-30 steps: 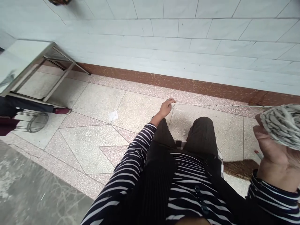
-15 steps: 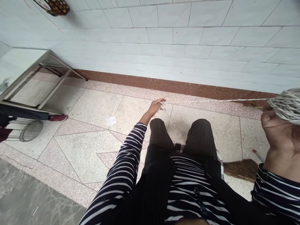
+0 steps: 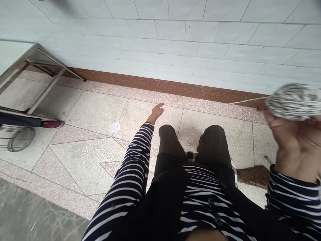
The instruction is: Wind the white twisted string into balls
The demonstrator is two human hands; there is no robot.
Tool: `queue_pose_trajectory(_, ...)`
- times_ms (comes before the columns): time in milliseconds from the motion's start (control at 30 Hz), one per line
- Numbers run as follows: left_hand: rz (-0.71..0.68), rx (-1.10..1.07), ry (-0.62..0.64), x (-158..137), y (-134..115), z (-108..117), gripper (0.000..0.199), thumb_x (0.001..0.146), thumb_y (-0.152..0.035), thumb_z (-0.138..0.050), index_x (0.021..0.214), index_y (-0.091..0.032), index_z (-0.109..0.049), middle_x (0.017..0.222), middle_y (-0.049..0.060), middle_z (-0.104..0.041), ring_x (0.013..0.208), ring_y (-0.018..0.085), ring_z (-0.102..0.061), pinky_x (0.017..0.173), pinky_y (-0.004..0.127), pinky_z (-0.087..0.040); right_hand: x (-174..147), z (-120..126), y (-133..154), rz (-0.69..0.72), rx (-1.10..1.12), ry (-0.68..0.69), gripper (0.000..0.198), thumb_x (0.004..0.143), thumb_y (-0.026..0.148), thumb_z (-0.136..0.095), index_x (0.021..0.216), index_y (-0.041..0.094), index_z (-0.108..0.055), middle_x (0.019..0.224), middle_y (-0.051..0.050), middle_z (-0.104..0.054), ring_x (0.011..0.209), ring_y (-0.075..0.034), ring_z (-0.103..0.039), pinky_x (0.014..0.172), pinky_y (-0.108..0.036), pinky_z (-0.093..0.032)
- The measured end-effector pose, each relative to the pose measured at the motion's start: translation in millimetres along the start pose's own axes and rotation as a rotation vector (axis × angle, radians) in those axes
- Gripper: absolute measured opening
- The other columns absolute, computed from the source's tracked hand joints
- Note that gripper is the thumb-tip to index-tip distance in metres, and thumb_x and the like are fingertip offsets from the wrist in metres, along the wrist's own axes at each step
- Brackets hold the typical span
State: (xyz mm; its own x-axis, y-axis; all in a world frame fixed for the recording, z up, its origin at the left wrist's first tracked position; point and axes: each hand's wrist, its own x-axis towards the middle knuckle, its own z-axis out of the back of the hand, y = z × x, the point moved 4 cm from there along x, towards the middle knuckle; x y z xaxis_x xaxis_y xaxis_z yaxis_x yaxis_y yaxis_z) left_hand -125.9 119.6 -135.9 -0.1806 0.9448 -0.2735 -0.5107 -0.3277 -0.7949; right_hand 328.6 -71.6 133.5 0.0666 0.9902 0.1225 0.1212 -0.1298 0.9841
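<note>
Cord (image 3: pixel 225 104), stretched nearly straight leftward from its ball (image 3: pixel 292 102); pinched well apart from the ball in the left grip (image 3: pixel 157 110), cradled at the ball by the right grip (image 3: pixel 292 134).

Open room between knees (image 3: pixel 214 137) and wall (image 3: pixel 173 53), with taut cord (image 3: pixel 237 102) across.

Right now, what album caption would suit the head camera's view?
A left hand holds pale cord stretched from the wound bundle in the right hand.
</note>
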Motion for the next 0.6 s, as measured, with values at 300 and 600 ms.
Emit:
queue_pose_trajectory(300, -0.518, -0.411, 0.609, -119, -134, -133, 0.044, 0.101, -0.028, -0.074, 0.144, -0.02, -0.073, 0.149, 0.014, -0.076, 0.138, 0.027, -0.07, 0.121, 0.043, -0.054, 41, -94, -77, -0.439, 0.206, 0.067, 0.069, 0.058, 0.027, -0.085, 0.125, 0.033, -0.071, 0.135, -0.005, -0.074, 0.13, -0.035, -0.069, 0.098, -0.054, -0.071)
queue_pose_trajectory(600, -0.389, -0.166, 0.658, -167, -87, -104, 0.032, 0.1, -0.031, -0.062, 0.074, -0.017, -0.074, 0.082, 0.002, -0.075, 0.082, 0.015, -0.067, 0.086, 0.028, -0.048, 77, -1, -99, -0.045, -0.05, -0.2, 0.06, 0.064, 0.023, -0.094, 0.116, 0.03, -0.066, 0.115, -0.004, -0.067, 0.102, -0.022, -0.06, 0.08, -0.035, -0.053)
